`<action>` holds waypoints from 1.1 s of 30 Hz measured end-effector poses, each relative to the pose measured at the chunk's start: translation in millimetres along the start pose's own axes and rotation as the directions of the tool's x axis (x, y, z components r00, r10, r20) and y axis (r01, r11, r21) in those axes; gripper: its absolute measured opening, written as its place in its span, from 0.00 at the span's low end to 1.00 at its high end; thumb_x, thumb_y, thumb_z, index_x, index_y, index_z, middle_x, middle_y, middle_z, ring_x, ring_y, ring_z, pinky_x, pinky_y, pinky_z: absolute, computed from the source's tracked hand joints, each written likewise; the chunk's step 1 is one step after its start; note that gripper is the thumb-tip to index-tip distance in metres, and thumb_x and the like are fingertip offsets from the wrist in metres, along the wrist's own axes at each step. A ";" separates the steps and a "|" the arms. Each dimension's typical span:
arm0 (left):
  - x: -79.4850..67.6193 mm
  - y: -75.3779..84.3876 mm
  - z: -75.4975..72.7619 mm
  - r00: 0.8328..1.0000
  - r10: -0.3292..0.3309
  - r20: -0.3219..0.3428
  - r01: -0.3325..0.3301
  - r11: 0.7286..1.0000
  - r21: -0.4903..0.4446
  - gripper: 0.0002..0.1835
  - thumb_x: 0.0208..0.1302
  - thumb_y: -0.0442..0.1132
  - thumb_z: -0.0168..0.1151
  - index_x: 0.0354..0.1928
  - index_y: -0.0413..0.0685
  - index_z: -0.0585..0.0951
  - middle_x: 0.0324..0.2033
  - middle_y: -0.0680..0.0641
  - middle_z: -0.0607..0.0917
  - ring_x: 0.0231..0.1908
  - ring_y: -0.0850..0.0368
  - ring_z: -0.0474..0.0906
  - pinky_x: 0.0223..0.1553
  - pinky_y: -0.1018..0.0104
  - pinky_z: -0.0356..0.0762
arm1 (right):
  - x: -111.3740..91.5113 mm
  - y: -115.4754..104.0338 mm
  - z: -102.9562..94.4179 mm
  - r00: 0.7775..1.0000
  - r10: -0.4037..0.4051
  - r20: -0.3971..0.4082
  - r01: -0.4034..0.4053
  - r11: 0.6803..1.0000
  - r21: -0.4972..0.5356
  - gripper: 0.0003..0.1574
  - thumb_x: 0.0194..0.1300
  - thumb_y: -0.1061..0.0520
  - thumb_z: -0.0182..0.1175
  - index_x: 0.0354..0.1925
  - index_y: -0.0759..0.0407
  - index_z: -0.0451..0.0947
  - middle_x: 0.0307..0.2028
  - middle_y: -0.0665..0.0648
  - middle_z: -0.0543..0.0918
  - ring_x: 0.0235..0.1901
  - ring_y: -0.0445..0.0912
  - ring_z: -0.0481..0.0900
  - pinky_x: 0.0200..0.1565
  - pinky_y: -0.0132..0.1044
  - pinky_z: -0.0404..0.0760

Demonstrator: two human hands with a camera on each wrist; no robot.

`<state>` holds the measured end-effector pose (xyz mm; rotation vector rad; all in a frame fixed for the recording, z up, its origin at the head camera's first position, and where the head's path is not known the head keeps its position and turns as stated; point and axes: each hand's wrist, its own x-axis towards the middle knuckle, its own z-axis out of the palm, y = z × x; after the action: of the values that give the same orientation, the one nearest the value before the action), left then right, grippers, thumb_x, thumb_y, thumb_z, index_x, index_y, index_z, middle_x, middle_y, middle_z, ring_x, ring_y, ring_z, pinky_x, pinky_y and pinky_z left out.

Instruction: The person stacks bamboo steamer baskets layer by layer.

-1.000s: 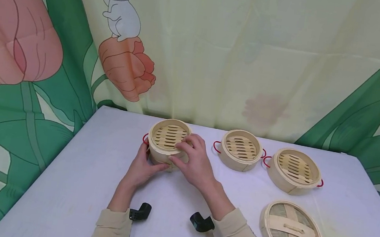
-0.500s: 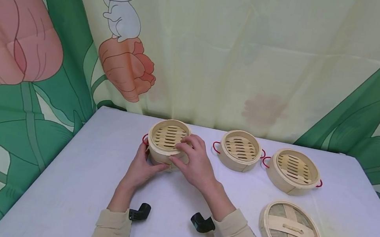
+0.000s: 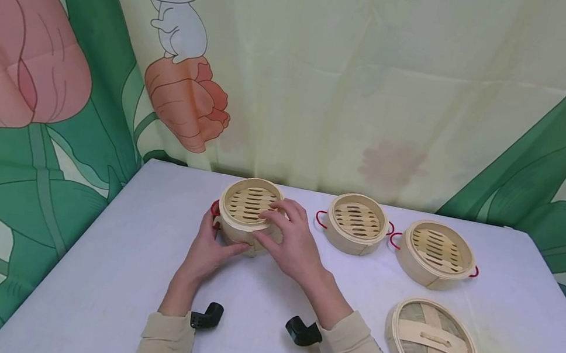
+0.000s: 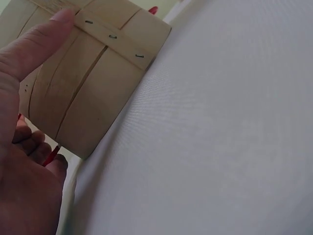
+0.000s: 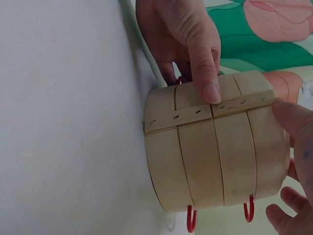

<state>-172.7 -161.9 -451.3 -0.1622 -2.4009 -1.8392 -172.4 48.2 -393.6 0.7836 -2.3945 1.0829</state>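
Two small round bamboo steamer baskets stand stacked at the back left of the table, the upper basket [image 3: 248,203] showing its slatted floor. The two tiers, with red loop handles [image 5: 248,210], show best in the right wrist view, with the lower basket [image 5: 186,161] resting on the cloth. My left hand [image 3: 210,250] grips the lower basket from the left, thumb across its front near the joint between tiers. With thumb on the front and fingers over the rim, my right hand [image 3: 293,242] holds the upper basket. Some fingertips are hidden behind the baskets.
Right of the stack stand a steamer basket [image 3: 356,244] and, further right, another basket [image 3: 432,274], both with red handles. A round bamboo lid [image 3: 432,342] with a rope grip lies front right. A printed cloth [image 3: 325,87] hangs behind the white table [image 3: 107,272].
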 end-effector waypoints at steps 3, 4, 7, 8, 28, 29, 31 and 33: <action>-0.5 0.7 -0.7 0.999 -0.033 -0.004 0.033 0.999 0.004 0.65 0.47 0.40 0.84 0.79 0.47 0.48 0.76 0.46 0.53 0.75 0.53 0.47 0.73 0.52 0.49 | 0.3 0.8 -2.4 0.999 -0.018 -0.026 0.019 1.000 0.009 0.21 0.57 0.55 0.76 0.48 0.58 0.85 0.54 0.61 0.78 0.64 0.58 0.66 0.66 0.51 0.67; -0.7 0.9 -0.9 0.999 -0.045 -0.006 0.045 0.999 0.002 0.65 0.48 0.41 0.84 0.80 0.48 0.47 0.77 0.46 0.53 0.76 0.52 0.47 0.73 0.52 0.49 | 0.4 1.0 -3.2 0.999 -0.026 -0.035 0.026 1.000 0.010 0.21 0.57 0.55 0.76 0.48 0.58 0.84 0.54 0.61 0.78 0.64 0.58 0.67 0.65 0.51 0.67; -0.9 0.8 -1.4 0.998 -0.068 -0.011 0.068 0.998 -0.012 0.65 0.49 0.41 0.83 0.80 0.47 0.45 0.77 0.45 0.51 0.76 0.50 0.44 0.73 0.52 0.48 | 0.9 2.4 -6.4 0.997 -0.052 -0.061 0.053 0.999 0.014 0.21 0.57 0.56 0.76 0.49 0.60 0.84 0.54 0.62 0.78 0.62 0.57 0.69 0.64 0.50 0.68; -0.9 0.6 -1.5 0.998 -0.067 -0.012 0.067 0.997 -0.024 0.65 0.50 0.41 0.83 0.80 0.47 0.45 0.77 0.45 0.50 0.76 0.49 0.43 0.74 0.51 0.47 | 1.1 2.7 -7.7 0.996 -0.059 -0.070 0.060 0.998 0.014 0.22 0.57 0.56 0.76 0.49 0.60 0.84 0.54 0.62 0.78 0.61 0.57 0.70 0.63 0.50 0.69; 0.5 15.6 -9.3 0.997 -0.052 -0.058 0.050 0.998 -0.033 0.69 0.45 0.41 0.85 0.81 0.53 0.44 0.78 0.45 0.49 0.76 0.51 0.43 0.74 0.48 0.41 | -7.0 14.6 -57.8 0.979 0.023 -0.201 -0.021 1.000 0.014 0.26 0.58 0.60 0.75 0.55 0.58 0.82 0.57 0.61 0.76 0.60 0.57 0.70 0.58 0.52 0.70; 0.5 16.7 -9.4 0.997 -0.052 -0.057 0.050 0.998 -0.033 0.69 0.44 0.41 0.85 0.81 0.53 0.44 0.78 0.46 0.49 0.76 0.51 0.43 0.74 0.48 0.41 | -7.8 15.2 -59.9 0.979 0.034 -0.202 -0.031 0.999 0.016 0.26 0.58 0.60 0.75 0.56 0.58 0.82 0.57 0.61 0.76 0.60 0.56 0.70 0.58 0.52 0.70; 0.5 18.4 -9.5 0.997 -0.051 -0.055 0.049 0.998 -0.037 0.70 0.44 0.41 0.85 0.81 0.53 0.43 0.78 0.45 0.49 0.76 0.51 0.43 0.74 0.47 0.41 | -9.4 16.5 -63.6 0.978 0.052 -0.203 -0.048 0.999 0.022 0.27 0.58 0.60 0.75 0.56 0.58 0.82 0.58 0.61 0.76 0.60 0.56 0.70 0.60 0.52 0.68; 0.2 19.6 -9.6 0.997 -0.053 -0.054 0.051 0.998 -0.045 0.70 0.44 0.41 0.85 0.81 0.54 0.43 0.78 0.45 0.49 0.76 0.52 0.43 0.74 0.47 0.41 | -10.9 17.4 -66.6 0.977 0.062 -0.202 -0.059 0.998 0.023 0.27 0.58 0.60 0.75 0.57 0.58 0.82 0.58 0.61 0.76 0.60 0.56 0.69 0.60 0.52 0.68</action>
<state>-169.6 -166.1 -430.1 -0.0528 -2.3509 -1.8933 -166.9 112.8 -367.8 0.5786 -2.2532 1.1494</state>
